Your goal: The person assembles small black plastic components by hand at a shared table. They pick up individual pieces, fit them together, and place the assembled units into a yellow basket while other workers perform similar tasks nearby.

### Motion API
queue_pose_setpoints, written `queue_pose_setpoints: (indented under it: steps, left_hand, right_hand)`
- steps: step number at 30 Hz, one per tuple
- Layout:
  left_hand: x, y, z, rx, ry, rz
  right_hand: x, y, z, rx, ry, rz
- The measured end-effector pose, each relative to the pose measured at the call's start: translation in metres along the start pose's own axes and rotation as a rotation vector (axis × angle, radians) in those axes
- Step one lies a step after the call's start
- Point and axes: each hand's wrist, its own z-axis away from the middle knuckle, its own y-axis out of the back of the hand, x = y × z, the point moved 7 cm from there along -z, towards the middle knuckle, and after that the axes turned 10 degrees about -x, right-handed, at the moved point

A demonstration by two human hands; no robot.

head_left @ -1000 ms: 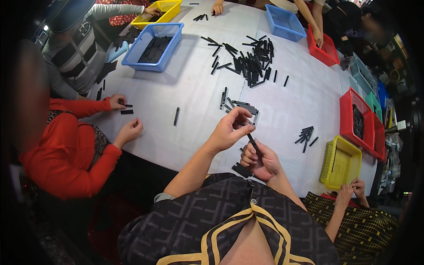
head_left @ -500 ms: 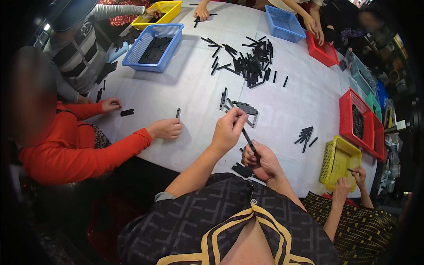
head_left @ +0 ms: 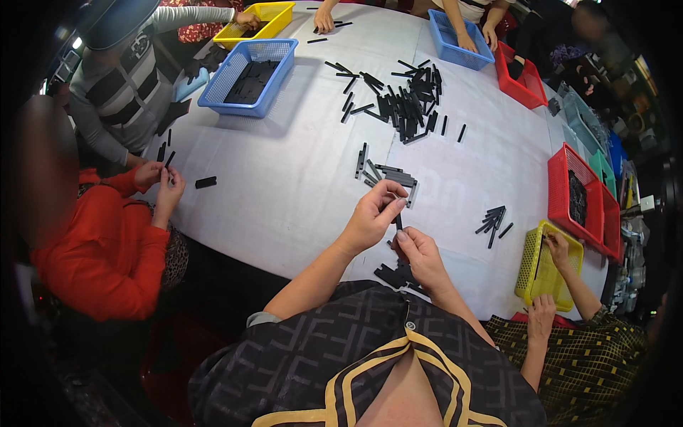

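Black, thin and straight, one narrow strip (head_left: 399,221) is up above the near edge of the big table with a smooth white cover (head_left: 313,164). The person's left hand (head_left: 376,217) pinches its top part between thumb and fingers. The right hand (head_left: 425,262) is curled, and its thumb and fingers hold the low end.

A small pile of flat black pieces (head_left: 388,276) lies on the near edge, close by the right hand. Just past the left hand is a loose bunch of dark strips (head_left: 398,177). A big messy heap of black strips (head_left: 407,110) sits farther off, toward the far edge. A little fan of black strips (head_left: 491,219) lies toward the right edge.

Near the right corner stands a yellow plastic basket with holes (head_left: 525,274), and another person's hand (head_left: 558,250) is over it. By the left edge, a person in red sleeves (head_left: 107,249) has two hands together.
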Motion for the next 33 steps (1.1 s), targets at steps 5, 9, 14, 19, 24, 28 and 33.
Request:
queue_pose_setpoints:
  steps: [5, 9, 14, 19, 24, 28, 33]
  left_hand:
    - [-0.061, 0.03, -0.011, 0.05, 0.192, -0.27]
    - [-0.09, 0.073, -0.022, 0.244, 0.261, -0.798]
    - [-0.107, 0.045, -0.055, 0.006, -0.025, -1.146]
    - [-0.119, 0.022, -0.069, -0.104, -0.003, -1.349]
    - [-0.104, 0.018, -0.064, -0.051, -0.06, -1.223]
    - [-0.066, -0.003, -0.05, -0.011, 0.011, -0.707]
    - [-0.048, -0.025, -0.029, 0.034, 0.119, -0.064]
  right_hand:
    - [0.056, 0.063, 0.007, 0.311, -0.072, 0.323]
    - [0.107, 0.171, 0.049, 0.816, -0.161, 0.652]
    - [0.152, 0.263, 0.116, 1.258, -0.375, 0.666]
    - [0.161, 0.291, 0.15, 1.605, -0.5, 0.651]
    - [0.109, 0.246, 0.115, 1.514, -0.447, 0.764]
    - [0.102, 0.165, 0.024, 0.647, 0.041, 0.313]
    - [0.043, 0.055, -0.016, 0.218, 0.127, -0.006]
